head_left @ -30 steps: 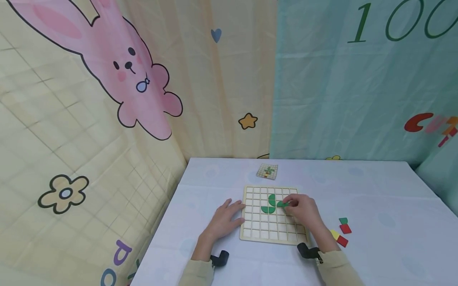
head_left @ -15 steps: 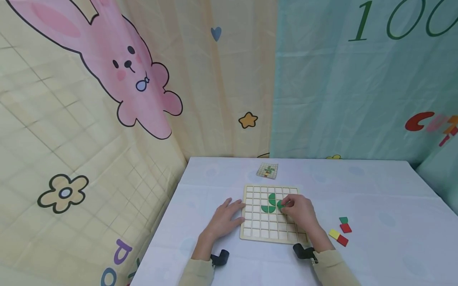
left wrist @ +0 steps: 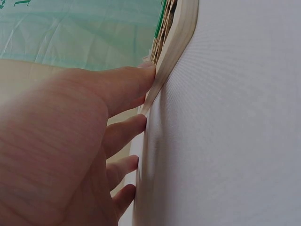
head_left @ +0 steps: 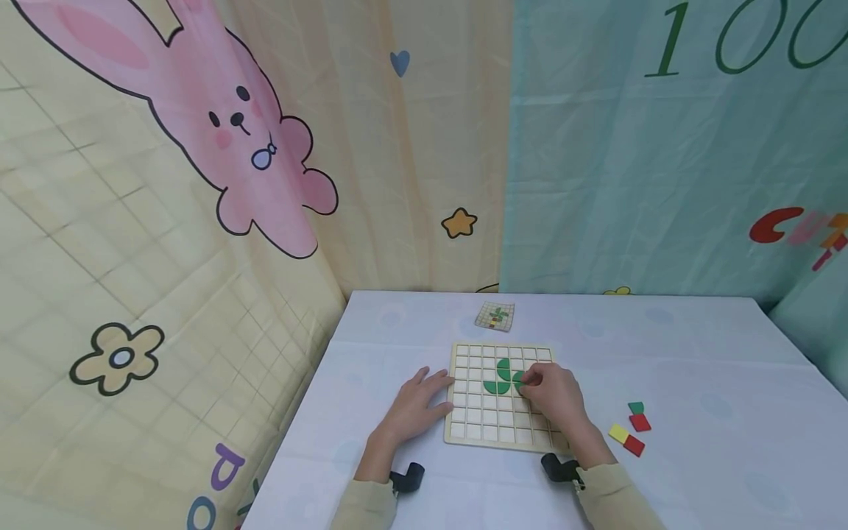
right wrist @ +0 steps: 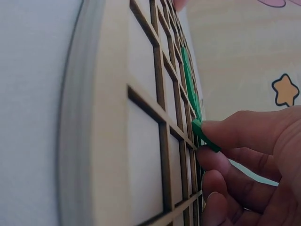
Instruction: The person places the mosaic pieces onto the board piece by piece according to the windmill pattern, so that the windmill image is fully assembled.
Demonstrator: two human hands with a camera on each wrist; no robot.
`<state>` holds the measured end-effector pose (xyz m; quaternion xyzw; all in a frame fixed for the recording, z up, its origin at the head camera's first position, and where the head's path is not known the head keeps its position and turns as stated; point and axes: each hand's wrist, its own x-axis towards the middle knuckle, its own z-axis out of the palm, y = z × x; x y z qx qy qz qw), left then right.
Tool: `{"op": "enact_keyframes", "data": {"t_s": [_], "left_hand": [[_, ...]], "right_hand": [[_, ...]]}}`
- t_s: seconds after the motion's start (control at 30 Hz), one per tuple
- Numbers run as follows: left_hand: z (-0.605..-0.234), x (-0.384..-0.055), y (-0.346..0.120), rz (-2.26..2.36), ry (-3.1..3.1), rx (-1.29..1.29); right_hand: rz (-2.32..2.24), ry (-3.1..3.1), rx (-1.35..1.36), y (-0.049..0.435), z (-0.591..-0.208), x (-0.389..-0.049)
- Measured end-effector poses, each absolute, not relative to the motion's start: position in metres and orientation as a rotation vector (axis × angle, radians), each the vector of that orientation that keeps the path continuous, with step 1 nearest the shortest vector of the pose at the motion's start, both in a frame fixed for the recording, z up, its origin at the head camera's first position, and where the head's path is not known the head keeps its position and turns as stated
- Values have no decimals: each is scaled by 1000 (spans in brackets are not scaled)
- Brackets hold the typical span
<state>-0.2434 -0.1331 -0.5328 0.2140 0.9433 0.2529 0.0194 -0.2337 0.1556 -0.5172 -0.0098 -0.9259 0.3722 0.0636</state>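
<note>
Item in hand: a green tile (right wrist: 205, 136), tilted, at the surface of the wooden grid board (head_left: 490, 444), to the right of the green quarter-round tiles (head_left: 491, 387) lying in the cells near its middle. The right hand (head_left: 558, 394) has it pinched between thumb and fingertips, which cover part of its outline; whether its lower edge sits inside a cell cannot be told. The left hand (head_left: 414, 407) lies at the board's left edge, fingers extended and slightly apart, fingertips touching the frame, apparently steadying it. Step in hand, by judgement: seating this tile in the growing green pattern. The next move calls for squaring it with its cell, laying it flat and letting go without nudging its neighbours. Beyond the board's far edge, well within sight, lies a pattern card (head_left: 495, 316) with a small coloured figure on a grid, presumably the reference. Right of the board, loose on the white table (head_left: 371, 331), are a spare green tile (head_left: 636, 407), two red tiles (head_left: 640, 422) and a yellow tile (head_left: 619, 433), unplaced. Behind hangs a printed curtain with a pink rabbit (head_left: 255, 177).
</note>
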Motion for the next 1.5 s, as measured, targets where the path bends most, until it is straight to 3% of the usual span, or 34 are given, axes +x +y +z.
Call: {"op": "enact_keyframes", "data": {"t_s": [1.5], "left_hand": [[-538,-246,-135,761,2930,666]], "right_hand": [[857,-2907,54,147,-514,-231]]}}
